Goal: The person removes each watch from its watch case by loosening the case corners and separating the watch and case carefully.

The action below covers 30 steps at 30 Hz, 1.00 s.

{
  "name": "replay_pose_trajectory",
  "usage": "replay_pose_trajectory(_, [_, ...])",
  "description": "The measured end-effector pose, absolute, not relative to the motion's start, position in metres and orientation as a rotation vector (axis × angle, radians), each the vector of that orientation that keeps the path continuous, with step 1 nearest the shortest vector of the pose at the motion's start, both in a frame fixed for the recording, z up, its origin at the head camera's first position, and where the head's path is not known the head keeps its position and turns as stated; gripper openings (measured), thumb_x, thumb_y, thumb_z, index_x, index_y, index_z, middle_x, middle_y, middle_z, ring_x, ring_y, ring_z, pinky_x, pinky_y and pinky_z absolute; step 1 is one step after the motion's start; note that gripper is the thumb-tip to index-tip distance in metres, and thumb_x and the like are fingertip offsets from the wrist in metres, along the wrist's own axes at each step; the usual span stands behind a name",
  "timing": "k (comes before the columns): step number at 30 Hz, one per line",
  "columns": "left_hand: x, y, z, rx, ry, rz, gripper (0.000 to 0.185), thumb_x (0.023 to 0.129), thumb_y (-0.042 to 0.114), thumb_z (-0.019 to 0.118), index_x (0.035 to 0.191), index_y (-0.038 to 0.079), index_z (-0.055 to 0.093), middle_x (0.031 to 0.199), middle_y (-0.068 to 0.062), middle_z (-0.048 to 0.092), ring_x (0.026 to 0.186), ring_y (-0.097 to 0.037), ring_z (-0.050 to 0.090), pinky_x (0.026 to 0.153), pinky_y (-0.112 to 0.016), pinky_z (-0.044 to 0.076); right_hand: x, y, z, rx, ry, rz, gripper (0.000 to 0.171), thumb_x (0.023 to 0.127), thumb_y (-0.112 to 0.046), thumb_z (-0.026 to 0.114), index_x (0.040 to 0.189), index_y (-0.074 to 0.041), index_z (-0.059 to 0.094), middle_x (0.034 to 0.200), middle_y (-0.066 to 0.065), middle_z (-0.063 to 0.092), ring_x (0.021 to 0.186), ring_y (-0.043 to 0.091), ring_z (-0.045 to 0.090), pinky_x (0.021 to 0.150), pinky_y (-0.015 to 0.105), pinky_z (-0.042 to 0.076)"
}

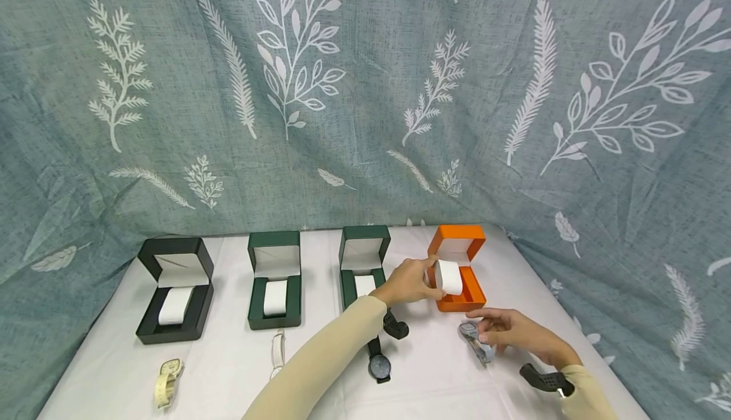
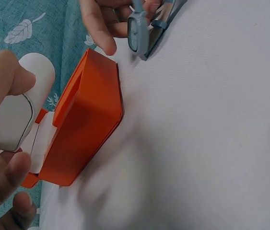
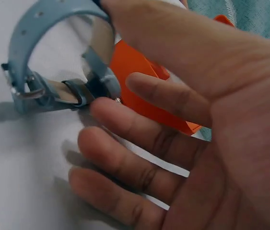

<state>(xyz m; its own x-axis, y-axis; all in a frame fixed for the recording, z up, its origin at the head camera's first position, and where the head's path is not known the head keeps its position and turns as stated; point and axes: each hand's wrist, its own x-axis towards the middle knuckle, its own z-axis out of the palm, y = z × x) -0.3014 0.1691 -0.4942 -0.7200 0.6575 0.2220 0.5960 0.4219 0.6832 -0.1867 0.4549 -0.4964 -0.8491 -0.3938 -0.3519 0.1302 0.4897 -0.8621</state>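
Observation:
My left hand [image 1: 410, 280] grips a white watch cushion [image 1: 449, 278] over the orange watch box [image 1: 461, 306], thumb on one side and fingers beneath it in the left wrist view. My right hand [image 1: 516, 334] is at a light blue wristwatch [image 1: 478, 344] on the table in front of that box. In the right wrist view, its thumb meets the top of the looped strap [image 3: 53, 19] and a fingertip is right at the watch case; the other fingers [image 3: 111, 153] spread below. The strap is buckled into a loop.
Left of the orange box stand two green watch boxes [image 1: 274, 323] [image 1: 346, 293] and a black one [image 1: 151, 331], lids up, each with a white cushion. A black watch [image 1: 379, 367], a white-strapped watch [image 1: 278, 350] and a yellowish watch [image 1: 165, 387] lie in front. A patterned curtain [image 1: 365, 172] hangs behind.

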Motion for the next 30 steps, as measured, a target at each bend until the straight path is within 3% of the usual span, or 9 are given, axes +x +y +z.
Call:
replay_pose_trajectory(7, [-0.3006, 0.1688, -0.4950, 1.127, 2.581, 1.195, 0.089, 0.084, 0.037, 0.086, 0.155, 0.002, 0.044, 0.053, 0.008, 0.039, 0.047, -0.006, 0.037, 0.048, -0.021, 0.029, -0.1877, 0.4495, -0.4944, -0.262, 2.225, -1.245, 0.059, 0.099, -0.022, 0.071, 0.152, -0.005, 0.050, 0.112, 0.015, 0.064, 0.090, 0.023, 0.062, 0.069, 0.036, 0.056])
replay_pose_trajectory(14, [-0.2983, 0.1689, -0.4936, 1.106, 2.578, 1.181, 0.089, 0.085, 0.038, 0.086, 0.156, 0.004, 0.044, 0.052, 0.008, 0.035, 0.046, -0.006, 0.033, 0.047, -0.021, 0.027, -0.1885, 0.4470, -0.4948, -0.287, 2.237, -1.216, 0.050, 0.094, -0.018, 0.078, 0.139, -0.004, 0.061, 0.107, 0.013, 0.065, 0.086, 0.022, 0.060, 0.070, 0.031, 0.053])
replay_pose_trajectory(30, [-0.2996, 0.1695, -0.4917, 1.116, 2.593, 1.163, 0.089, 0.085, 0.039, 0.085, 0.156, 0.003, 0.044, 0.053, 0.009, 0.037, 0.048, -0.007, 0.036, 0.049, -0.021, 0.029, -0.1886, 0.4492, -0.5008, -0.315, 2.253, -1.278, 0.036, 0.091, -0.016, 0.081, 0.120, 0.000, 0.067, 0.094, 0.008, 0.064, 0.079, 0.017, 0.057, 0.067, 0.028, 0.051])
